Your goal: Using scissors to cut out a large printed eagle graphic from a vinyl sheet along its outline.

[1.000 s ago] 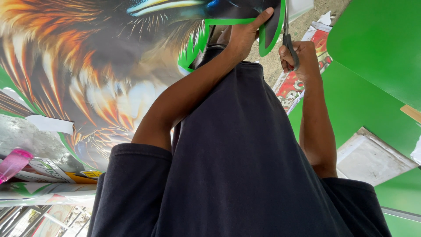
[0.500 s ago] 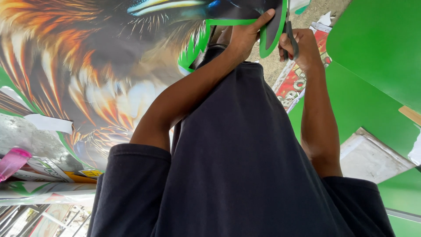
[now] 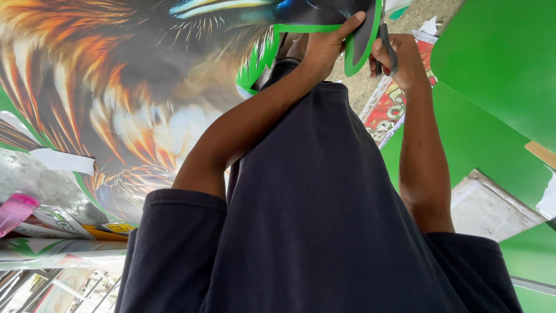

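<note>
A large printed sheet (image 3: 116, 98) with an orange and black feathered bird picture and a green border spreads across the upper left. My left hand (image 3: 327, 43) grips its dark, green-edged cut flap (image 3: 362, 37) near the top. Just right of the flap, my right hand (image 3: 402, 58) is closed on dark-handled scissors (image 3: 388, 49), whose blades point up along the green edge. My dark shirt fills the lower middle.
Plain green sheets (image 3: 498, 75) lie at the right. Red printed scraps (image 3: 388, 110) rest on the gritty ground between them. A grey-white panel (image 3: 492, 203) sits lower right. A pink object (image 3: 14, 211) and printed offcuts (image 3: 58, 232) lie lower left.
Both hands have shifted slightly, the right hand with the scissors edging closer along the green border of the flap. The sheet stays in place.
</note>
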